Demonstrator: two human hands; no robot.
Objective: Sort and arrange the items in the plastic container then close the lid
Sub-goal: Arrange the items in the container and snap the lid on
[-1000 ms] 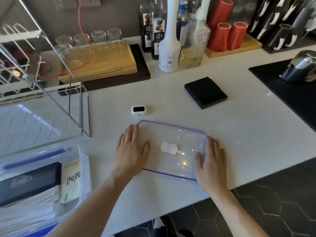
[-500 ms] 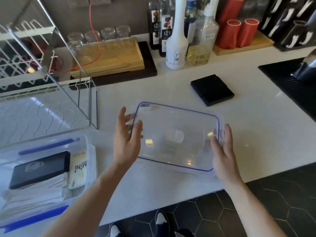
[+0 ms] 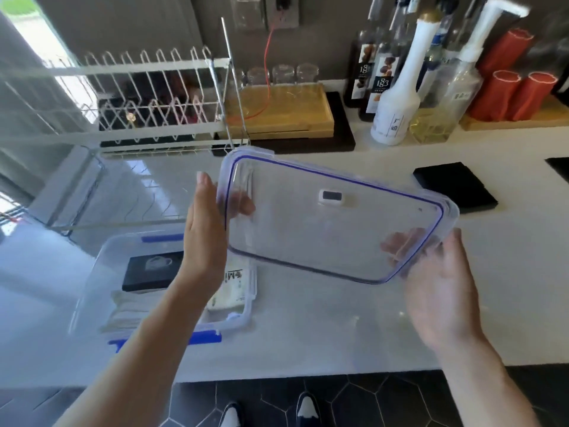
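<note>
I hold a clear plastic lid (image 3: 308, 229) with a blue seal in the air above the white counter, tilted. My left hand (image 3: 206, 229) grips its left edge and my right hand (image 3: 437, 282) holds its right corner from below. The open plastic container (image 3: 101, 266) with blue clips sits at the lower left, partly behind my left arm. Inside it lie a black box (image 3: 151, 269), a pale yellow packet (image 3: 231, 291) and white folded items (image 3: 132, 312). A small white device (image 3: 330, 197) with a dark screen shows through the lid, lying on the counter.
A wire dish rack (image 3: 147, 103) stands at the back left. Behind are a wooden board with glasses (image 3: 277, 109), syrup bottles (image 3: 397, 97) and red cups (image 3: 508, 87). A black square pad (image 3: 452, 188) lies at the right. The counter's front edge runs below my arms.
The lid lay flat on the counter under both hands; I lifted it and carried it up and to the left, toward the container. The view turned left, bringing the container closer.
</note>
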